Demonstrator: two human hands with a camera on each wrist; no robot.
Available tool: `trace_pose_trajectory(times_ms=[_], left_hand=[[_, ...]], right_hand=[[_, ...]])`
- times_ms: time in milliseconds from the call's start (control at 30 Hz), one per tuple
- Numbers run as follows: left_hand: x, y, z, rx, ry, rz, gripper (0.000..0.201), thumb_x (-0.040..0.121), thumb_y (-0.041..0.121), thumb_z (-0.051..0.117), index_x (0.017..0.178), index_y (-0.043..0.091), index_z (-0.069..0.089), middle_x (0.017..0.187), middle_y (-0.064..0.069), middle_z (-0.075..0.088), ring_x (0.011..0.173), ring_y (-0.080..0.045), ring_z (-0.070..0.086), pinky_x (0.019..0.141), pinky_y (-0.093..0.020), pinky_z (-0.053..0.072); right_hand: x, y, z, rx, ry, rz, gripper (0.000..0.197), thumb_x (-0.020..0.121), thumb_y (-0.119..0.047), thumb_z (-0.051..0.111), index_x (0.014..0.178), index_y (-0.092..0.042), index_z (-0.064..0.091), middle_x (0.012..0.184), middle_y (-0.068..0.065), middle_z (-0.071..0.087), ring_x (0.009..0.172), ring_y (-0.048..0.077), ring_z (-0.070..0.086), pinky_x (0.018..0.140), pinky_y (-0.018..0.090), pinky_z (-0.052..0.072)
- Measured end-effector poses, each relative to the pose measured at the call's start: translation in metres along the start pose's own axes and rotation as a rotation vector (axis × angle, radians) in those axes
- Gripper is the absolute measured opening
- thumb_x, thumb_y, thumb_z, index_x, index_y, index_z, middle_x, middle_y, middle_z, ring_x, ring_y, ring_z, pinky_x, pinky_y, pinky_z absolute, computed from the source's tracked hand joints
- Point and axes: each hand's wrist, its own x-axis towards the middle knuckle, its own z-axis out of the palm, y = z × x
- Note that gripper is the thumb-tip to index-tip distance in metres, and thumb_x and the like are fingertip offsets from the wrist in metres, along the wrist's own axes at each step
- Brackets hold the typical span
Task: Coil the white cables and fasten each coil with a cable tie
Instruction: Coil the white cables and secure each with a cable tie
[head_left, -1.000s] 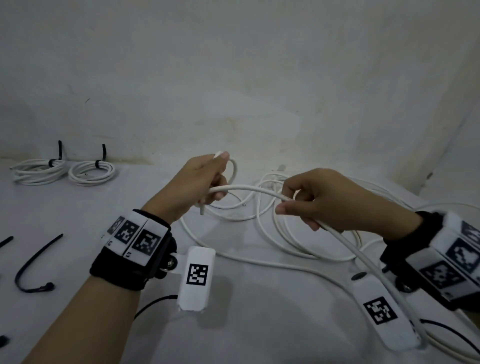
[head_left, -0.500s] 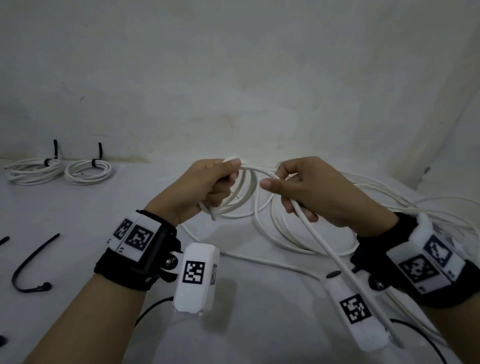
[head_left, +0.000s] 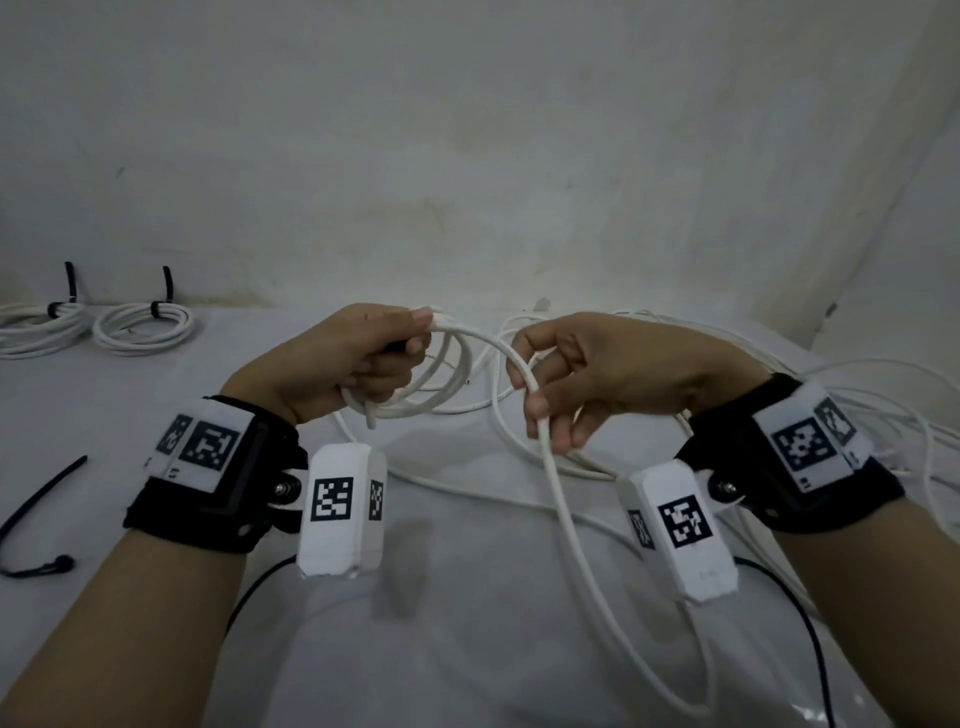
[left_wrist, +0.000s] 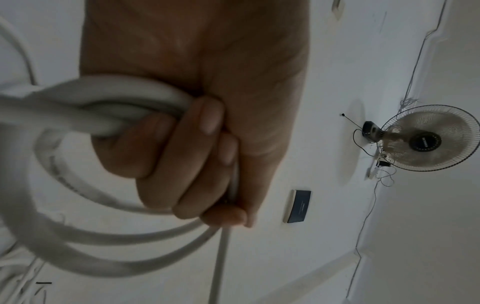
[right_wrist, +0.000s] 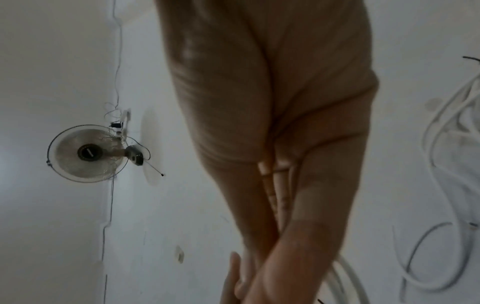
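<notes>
A white cable (head_left: 563, 514) is partly wound into small loops (head_left: 447, 384) that my left hand (head_left: 363, 358) grips, thumb on top. In the left wrist view the fingers (left_wrist: 182, 160) curl round the bundled loops (left_wrist: 103, 265). From the thumb the cable arcs right to my right hand (head_left: 587, 379), which pinches it between thumb and fingers, then drops to the table. In the right wrist view the right hand (right_wrist: 272, 123) is blurred, with cable (right_wrist: 345, 286) below it. Two tied coils (head_left: 143, 327) lie far left.
A loose black cable tie (head_left: 36, 499) lies on the white table (head_left: 467, 649) at the left. More loose white cables (head_left: 883, 415) sprawl behind and right of my right hand. A wall (head_left: 467, 156) stands close behind the table.
My right hand carried the cable to my left hand, which took in another loop. The right hand has since drawn back a little to the right along the cable.
</notes>
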Motion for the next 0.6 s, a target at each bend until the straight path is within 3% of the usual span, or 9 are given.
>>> trace_pose_trajectory(times_ms=[133, 267, 433, 533, 600], left_hand=[[0.002, -0.002, -0.003, -0.069, 0.012, 0.004, 0.044, 0.067, 0.059, 0.072, 0.06, 0.021, 0.05, 0.045, 0.01, 0.027, 0.035, -0.001, 0.02, 0.035, -0.012, 0.021], [0.003, -0.002, 0.0, -0.057, 0.052, -0.044, 0.042, 0.086, 0.049, 0.049, 0.057, 0.02, 0.046, 0.044, 0.007, 0.026, 0.033, -0.002, 0.019, 0.034, -0.012, 0.021], [0.002, -0.003, -0.004, -0.105, 0.029, -0.085, 0.045, 0.089, 0.051, 0.042, 0.057, 0.02, 0.046, 0.04, 0.009, 0.027, 0.03, 0.0, 0.019, 0.032, -0.011, 0.022], [0.002, -0.003, -0.003, -0.137, -0.001, -0.118, 0.044, 0.088, 0.05, 0.036, 0.057, 0.019, 0.044, 0.038, 0.01, 0.026, 0.028, 0.001, 0.019, 0.032, -0.012, 0.018], [0.002, -0.003, -0.001, -0.151, -0.009, -0.12, 0.044, 0.087, 0.05, 0.035, 0.057, 0.019, 0.043, 0.037, 0.011, 0.025, 0.027, 0.002, 0.019, 0.034, -0.014, 0.015]], right_hand=[[0.01, 0.003, -0.005, -0.177, 0.291, -0.084, 0.01, 0.086, 0.002, 0.063, 0.09, -0.004, 0.055, 0.075, 0.012, 0.069, 0.061, 0.021, 0.07, 0.055, 0.024, 0.056], [0.023, 0.007, -0.001, -0.376, 0.543, -0.175, 0.012, 0.09, 0.005, 0.052, 0.085, -0.006, 0.053, 0.081, 0.016, 0.067, 0.06, 0.024, 0.07, 0.057, 0.031, 0.059], [0.025, 0.003, -0.007, -0.557, 0.679, -0.27, 0.014, 0.091, -0.002, 0.053, 0.084, -0.013, 0.055, 0.075, 0.007, 0.066, 0.051, 0.013, 0.063, 0.053, 0.026, 0.056], [0.026, 0.0, -0.016, -0.819, 0.789, -0.348, 0.012, 0.093, -0.012, 0.054, 0.085, -0.021, 0.055, 0.073, -0.004, 0.066, 0.051, 0.003, 0.054, 0.053, 0.018, 0.045], [0.028, -0.002, -0.022, -0.963, 0.856, -0.375, 0.01, 0.095, -0.018, 0.052, 0.09, -0.024, 0.057, 0.075, -0.005, 0.066, 0.056, 0.005, 0.048, 0.056, 0.027, 0.042]])
